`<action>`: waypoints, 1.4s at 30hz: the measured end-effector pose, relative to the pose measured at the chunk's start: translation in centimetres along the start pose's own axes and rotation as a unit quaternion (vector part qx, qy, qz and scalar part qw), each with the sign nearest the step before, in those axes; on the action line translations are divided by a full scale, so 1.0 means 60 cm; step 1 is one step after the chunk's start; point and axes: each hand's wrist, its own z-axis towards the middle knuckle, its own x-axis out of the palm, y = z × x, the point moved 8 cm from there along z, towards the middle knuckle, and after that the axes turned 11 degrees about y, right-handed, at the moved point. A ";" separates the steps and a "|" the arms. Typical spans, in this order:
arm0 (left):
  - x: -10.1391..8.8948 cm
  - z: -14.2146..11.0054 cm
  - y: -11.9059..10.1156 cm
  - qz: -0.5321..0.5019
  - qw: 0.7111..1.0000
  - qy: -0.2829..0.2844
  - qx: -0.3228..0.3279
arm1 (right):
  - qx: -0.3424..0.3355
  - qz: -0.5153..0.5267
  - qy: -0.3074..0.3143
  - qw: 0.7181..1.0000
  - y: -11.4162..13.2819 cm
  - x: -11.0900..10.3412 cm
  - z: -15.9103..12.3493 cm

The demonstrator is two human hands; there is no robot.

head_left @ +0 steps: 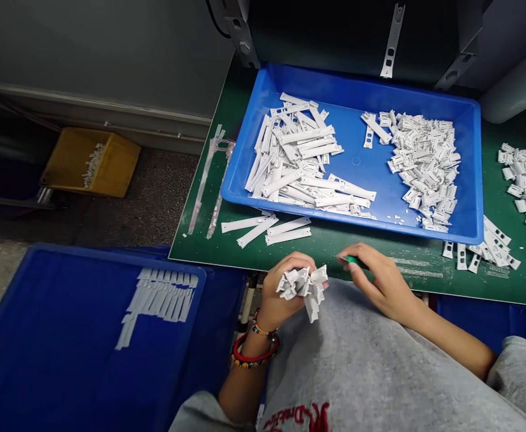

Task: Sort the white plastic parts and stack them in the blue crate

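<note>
Green-matted counter (330,243) carries a blue plastic tray (472,180) with long white plastic strips (294,150) heaped at its left and small white moulded clips (425,168) at its right; more lie loose beside it. The left hand (281,288) is curled tight around a bunch of white plastic pieces (302,287) above a grey-clothed lap. The right hand (373,282) pinches a small green object (350,260) at the counter's edge. Both heaps remain large, while a blue crate (87,252) holds one short row of strips.
</note>
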 end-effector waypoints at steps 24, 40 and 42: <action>0.013 -0.003 0.005 -0.033 0.999 0.017 -0.006 | 0.018 -0.056 0.163 0.985 0.005 0.043 0.022; 0.018 -0.002 -0.006 -0.056 0.998 -0.003 0.029 | 0.056 -0.040 0.181 0.981 -0.008 0.044 0.023; 0.016 -0.001 -0.008 -0.051 0.998 -0.004 0.035 | 0.042 -0.012 0.187 0.981 -0.003 0.042 0.021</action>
